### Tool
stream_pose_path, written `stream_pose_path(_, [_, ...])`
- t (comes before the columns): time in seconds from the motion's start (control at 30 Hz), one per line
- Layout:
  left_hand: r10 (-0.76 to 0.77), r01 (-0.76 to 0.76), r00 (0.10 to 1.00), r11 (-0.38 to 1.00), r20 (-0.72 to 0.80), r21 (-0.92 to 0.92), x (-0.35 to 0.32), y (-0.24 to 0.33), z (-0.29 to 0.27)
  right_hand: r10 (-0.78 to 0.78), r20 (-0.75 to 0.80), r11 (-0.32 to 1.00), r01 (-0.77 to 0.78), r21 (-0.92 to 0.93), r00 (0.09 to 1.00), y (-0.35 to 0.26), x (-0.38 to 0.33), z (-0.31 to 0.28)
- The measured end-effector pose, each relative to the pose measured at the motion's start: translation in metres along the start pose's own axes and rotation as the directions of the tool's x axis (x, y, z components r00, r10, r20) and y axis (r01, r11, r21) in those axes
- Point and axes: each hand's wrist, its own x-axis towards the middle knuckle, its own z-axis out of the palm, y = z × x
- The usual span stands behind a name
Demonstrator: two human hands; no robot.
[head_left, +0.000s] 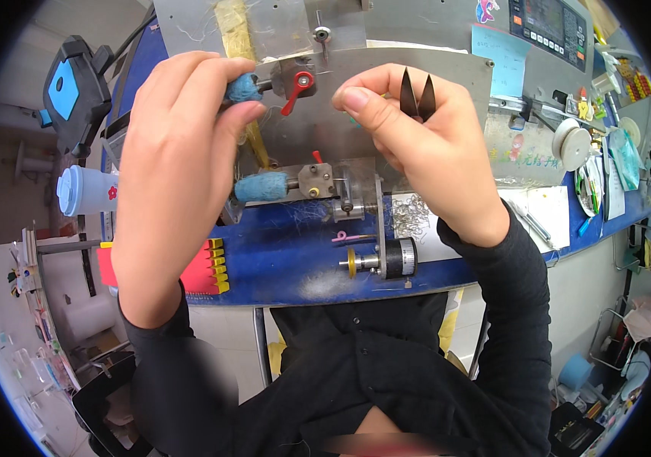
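Note:
My left hand (177, 137) is closed around the upper blue fuzzy roller (245, 88), its thumb below and index finger above; the roller's left end is hidden. To the right of it, my right hand (432, 133) pinches thumb and index finger together; anything as thin as a thread between them is too small to see. A pair of dark pointed snips (417, 95) sticks up from that hand, blades apart, its handle hidden in the palm. Between the hands a red lever (295, 95) sits on a metal block. A second blue fuzzy roller (262, 186) lies nearer me on its shaft.
A metal machine plate (417, 65) stands behind my hands, with a control panel (548, 29) at the far right. On the blue table (287, 259) are a black-and-silver motor-like cylinder (399, 259), a red and yellow piece (204, 268), coiled wire bits (411, 215) and a lidded cup (88, 190).

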Motion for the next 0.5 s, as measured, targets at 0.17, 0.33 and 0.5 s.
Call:
stream_pose_path(0.17, [-0.164,0.163,0.986,0.984,-0.005,-0.068,-0.001,0.002,0.005,0.131,-0.011,0.99,-0.13,0.061,0.991,0.001,0.007,0.005])
stream_pose_path(0.33, [-0.183,0.184,0.981,0.983,-0.065,0.009,-0.007,0.006,0.003,-0.071,-0.053,0.957,0.053,-0.284,0.996,-0.006,0.008,-0.007])
stream_pose_path(0.5, [-0.1,0.113,0.981,0.991,-0.166,0.069,-0.026,0.01,-0.013,0.0,-0.135,0.978,-0.029,-0.208,0.991,-0.036,-0.041,-0.068])
